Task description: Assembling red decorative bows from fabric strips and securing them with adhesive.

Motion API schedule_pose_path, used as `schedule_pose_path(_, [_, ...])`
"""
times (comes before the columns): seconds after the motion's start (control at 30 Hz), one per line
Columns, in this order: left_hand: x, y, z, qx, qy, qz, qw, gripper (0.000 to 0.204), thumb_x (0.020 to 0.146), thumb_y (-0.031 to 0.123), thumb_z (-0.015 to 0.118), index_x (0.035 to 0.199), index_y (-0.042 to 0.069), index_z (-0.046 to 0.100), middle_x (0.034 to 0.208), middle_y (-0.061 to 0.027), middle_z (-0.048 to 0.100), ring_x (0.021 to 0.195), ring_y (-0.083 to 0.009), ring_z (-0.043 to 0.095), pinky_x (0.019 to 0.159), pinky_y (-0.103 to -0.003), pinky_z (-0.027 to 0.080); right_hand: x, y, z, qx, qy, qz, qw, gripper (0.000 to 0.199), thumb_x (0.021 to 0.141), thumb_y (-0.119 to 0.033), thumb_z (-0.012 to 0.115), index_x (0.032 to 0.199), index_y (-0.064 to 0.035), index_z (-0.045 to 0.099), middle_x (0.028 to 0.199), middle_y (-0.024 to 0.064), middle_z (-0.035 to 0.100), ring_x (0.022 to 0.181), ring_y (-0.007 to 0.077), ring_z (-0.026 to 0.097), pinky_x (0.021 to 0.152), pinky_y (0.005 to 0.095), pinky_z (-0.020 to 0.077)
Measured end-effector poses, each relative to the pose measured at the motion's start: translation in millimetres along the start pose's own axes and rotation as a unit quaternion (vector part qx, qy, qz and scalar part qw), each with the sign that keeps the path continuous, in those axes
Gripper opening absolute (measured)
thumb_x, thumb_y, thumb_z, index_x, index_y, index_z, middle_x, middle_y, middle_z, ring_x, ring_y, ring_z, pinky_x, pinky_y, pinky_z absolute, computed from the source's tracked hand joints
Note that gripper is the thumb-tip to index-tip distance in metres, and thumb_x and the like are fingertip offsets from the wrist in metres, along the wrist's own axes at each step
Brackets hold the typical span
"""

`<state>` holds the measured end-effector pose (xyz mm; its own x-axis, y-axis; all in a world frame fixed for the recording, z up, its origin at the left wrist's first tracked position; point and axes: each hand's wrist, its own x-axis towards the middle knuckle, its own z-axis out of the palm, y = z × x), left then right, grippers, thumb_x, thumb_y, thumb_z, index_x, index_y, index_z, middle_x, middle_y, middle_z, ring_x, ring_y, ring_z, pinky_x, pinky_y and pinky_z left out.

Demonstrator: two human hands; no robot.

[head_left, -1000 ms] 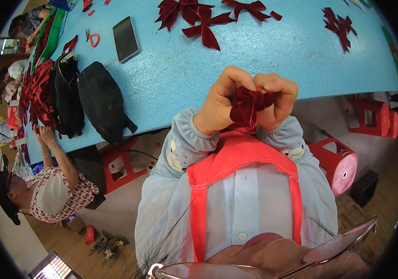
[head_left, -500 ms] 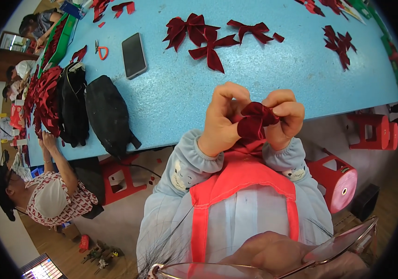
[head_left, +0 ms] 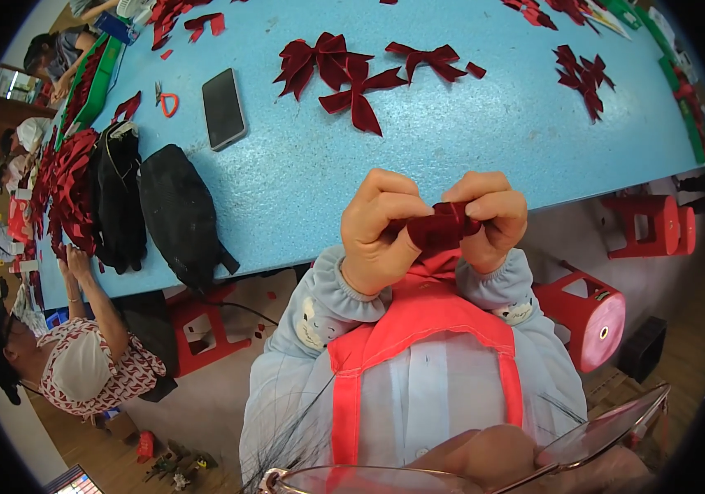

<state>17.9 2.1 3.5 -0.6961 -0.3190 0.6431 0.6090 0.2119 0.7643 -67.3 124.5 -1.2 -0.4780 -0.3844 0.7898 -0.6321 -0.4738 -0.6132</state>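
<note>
My left hand (head_left: 381, 233) and my right hand (head_left: 490, 217) pinch one piece of dark red velvet ribbon (head_left: 441, 229) between them, held up in front of my chest near the edge of the light blue table (head_left: 467, 140). The ribbon is folded and bunched between my fingertips. Finished dark red bows (head_left: 344, 74) lie further out on the table, with more (head_left: 584, 76) to the right. I wear a pale blue top and a red apron.
A dark phone (head_left: 224, 108), orange scissors (head_left: 167, 100) and two black bags (head_left: 179, 214) lie on the table's left. A pile of red bows (head_left: 64, 193) sits by another person (head_left: 81, 354) working at the left. Red plastic stools (head_left: 587, 317) stand below the table.
My hands have turned and re-gripped the ribbon, which now lies more flattened between my fingertips. The view has tilted so more of the table's far side shows.
</note>
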Motion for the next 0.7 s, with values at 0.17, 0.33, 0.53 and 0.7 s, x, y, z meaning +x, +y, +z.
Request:
schedule_pose_path(0.17, [6,3,-5,-0.069,-0.057,-0.088,0.992,0.020,0.075,0.007,0.069,0.091,0.004,0.057,0.089,-0.0071,0.050,0.063,-0.0077,0.045,0.054,-0.018,0.035,17,-2,-21,-0.087,-0.097,-0.057,0.990,0.015,0.083,-0.002,0.057,0.093,-0.0079,0.046,0.084,0.0121,0.052,0.064,0.0134,0.047,0.054,0.0240,0.0400])
schedule_pose_path(0.33, [10,5,-2,-0.176,-0.082,-0.128,0.973,0.022,0.074,0.005,0.070,0.089,0.004,0.054,0.090,-0.0073,0.050,0.065,-0.0081,0.045,0.055,-0.019,0.035,15,-5,-15,-0.034,-0.102,-0.022,0.994,0.014,0.084,-0.005,0.057,0.094,-0.0072,0.047,0.081,0.0110,0.051,0.064,0.0132,0.046,0.053,0.0244,0.0395])
schedule_pose_path(0.53, [6,-4,2,-0.155,-0.114,-0.009,0.981,0.029,0.071,0.004,0.072,0.090,0.004,0.051,0.091,-0.0075,0.049,0.069,-0.0102,0.046,0.060,-0.020,0.037,-5,-12,12,0.079,0.051,0.051,0.994,0.013,0.087,-0.009,0.055,0.094,-0.0068,0.046,0.080,0.0111,0.050,0.064,0.0133,0.046,0.056,0.0235,0.0397])
schedule_pose_path(0.7, [-3,-8,10,-0.159,-0.011,-0.003,0.987,0.026,0.073,0.003,0.070,0.089,0.005,0.049,0.091,-0.0076,0.047,0.074,-0.0113,0.047,0.064,-0.020,0.038,-3,-6,16,0.145,0.080,0.074,0.983,0.011,0.086,-0.010,0.056,0.093,-0.0057,0.048,0.081,0.0109,0.051,0.066,0.0135,0.047,0.060,0.0229,0.0398])
